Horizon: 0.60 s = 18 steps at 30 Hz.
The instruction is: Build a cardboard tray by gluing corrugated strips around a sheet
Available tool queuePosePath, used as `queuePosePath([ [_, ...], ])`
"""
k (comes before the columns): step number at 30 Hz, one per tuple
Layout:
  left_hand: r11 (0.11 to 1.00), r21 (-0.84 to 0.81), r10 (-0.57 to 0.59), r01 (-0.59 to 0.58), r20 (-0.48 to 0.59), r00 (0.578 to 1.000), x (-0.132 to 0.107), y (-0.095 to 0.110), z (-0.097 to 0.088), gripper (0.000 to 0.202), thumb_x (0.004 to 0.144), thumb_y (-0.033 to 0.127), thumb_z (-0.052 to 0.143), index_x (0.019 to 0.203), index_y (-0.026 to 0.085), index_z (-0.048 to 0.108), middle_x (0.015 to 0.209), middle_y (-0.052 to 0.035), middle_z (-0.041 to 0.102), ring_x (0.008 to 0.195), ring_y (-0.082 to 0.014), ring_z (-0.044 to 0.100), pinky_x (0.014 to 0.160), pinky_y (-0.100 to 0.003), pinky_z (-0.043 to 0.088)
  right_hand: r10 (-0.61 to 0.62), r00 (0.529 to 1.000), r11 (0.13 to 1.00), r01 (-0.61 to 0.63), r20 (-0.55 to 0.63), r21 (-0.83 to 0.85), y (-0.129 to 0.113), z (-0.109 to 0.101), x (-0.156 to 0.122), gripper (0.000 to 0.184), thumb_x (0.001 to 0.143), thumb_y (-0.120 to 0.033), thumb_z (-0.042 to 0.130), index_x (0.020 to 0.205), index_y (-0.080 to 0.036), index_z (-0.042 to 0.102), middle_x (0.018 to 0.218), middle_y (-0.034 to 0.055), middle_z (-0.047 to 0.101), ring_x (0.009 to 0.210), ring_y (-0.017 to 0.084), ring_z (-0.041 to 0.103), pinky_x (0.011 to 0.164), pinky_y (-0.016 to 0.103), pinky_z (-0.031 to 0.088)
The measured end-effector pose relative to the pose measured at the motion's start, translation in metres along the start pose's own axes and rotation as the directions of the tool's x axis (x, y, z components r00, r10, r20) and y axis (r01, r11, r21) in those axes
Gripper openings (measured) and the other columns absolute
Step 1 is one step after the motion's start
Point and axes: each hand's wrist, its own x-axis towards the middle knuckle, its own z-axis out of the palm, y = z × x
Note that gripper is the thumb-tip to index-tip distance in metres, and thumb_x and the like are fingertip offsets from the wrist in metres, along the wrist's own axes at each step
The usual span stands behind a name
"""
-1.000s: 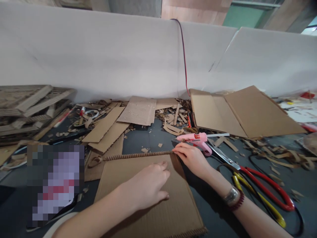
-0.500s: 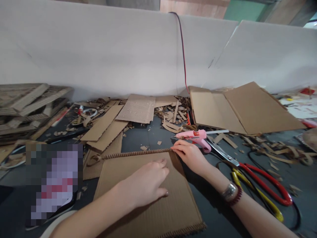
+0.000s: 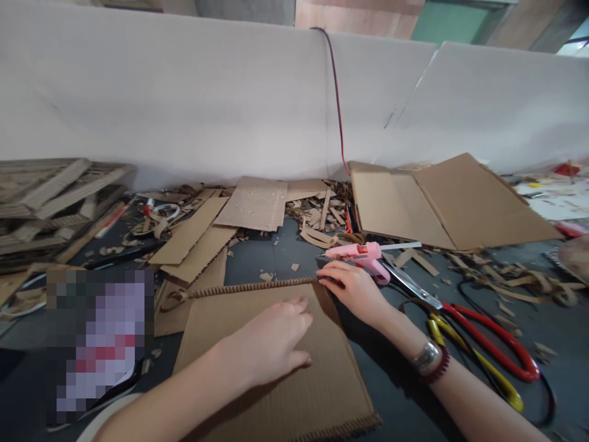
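A square cardboard panel (image 3: 340,368) lies in front of me, with a ridged corrugated cardboard strip (image 3: 257,286) along its far edge. My left hand (image 3: 276,337) rests on the middle of the panel, palm down, fingers stretched and thumb apart. At the far right corner, my right hand (image 3: 356,291) has its thumb and fingers closed on the end of the strip. Just beyond that hand lies a pink hot glue gun (image 3: 356,252) with a white glue stick in its back. Another ridged edge shows at the panel's near side.
Scissors with red and yellow handles (image 3: 492,337) lie to the right. Behind them stands a folded cardboard sheet (image 3: 483,202). Cardboard pieces (image 3: 193,233) and scraps cover the left and back, before a white partition (image 3: 184,92). A blurred-out item (image 3: 105,344) sits at left.
The view has shifted very slightly. Both hands keep their places on the panel and the strip, with hardly any movement of the right fingers.
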Motion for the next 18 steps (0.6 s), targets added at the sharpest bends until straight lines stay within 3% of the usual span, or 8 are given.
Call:
queuePosePath([
  [18, 1.0, 0.025, 0.004, -0.004, 0.005, 1.0, 0.0003, 0.0006, -0.0001, 0.037, 0.074, 0.026, 0.063, 0.104, 0.004, 0.059, 0.125, -0.0248, 0.048, 0.114, -0.0331, 0.048, 0.093, -0.043, 0.041, 0.031, 0.999, 0.999, -0.031, 0.012, 0.034, 0.0024, 0.0003, -0.0012, 0.012, 0.078, -0.014, 0.057, 0.086, -0.016, 0.067, 0.09, 0.0059, 0.067, 0.083, 0.02, 0.063, 0.075, 0.034, 0.051],
])
